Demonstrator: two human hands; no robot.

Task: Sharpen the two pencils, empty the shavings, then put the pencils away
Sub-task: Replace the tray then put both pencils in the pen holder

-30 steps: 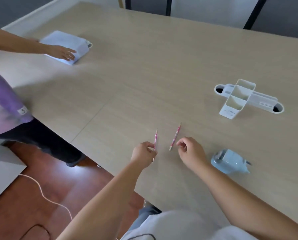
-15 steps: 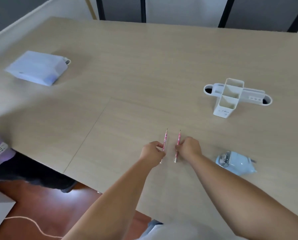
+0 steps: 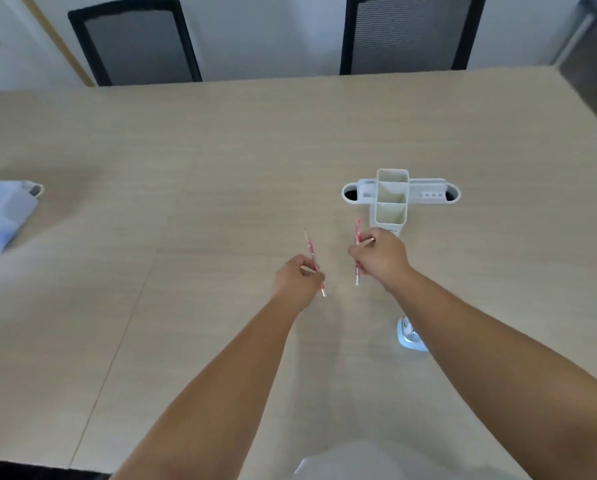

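Gripping pencils (image 3: 310, 249), one per hand (image 3: 297, 280).

Near the table's (image 3: 220, 150) middle stands the desk organizer (image 3: 392, 197); before it two pencils (image 3: 310, 249) lie side by side in the hands, the sharpener (image 3: 409, 336) nearer the front edge, a bag (image 3: 2, 214) at the left edge

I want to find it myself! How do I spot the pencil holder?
Look at the big wooden table, just past the right hand. The pencil holder is the white plastic cross shape with open square cups, unlike the blue sharpener.
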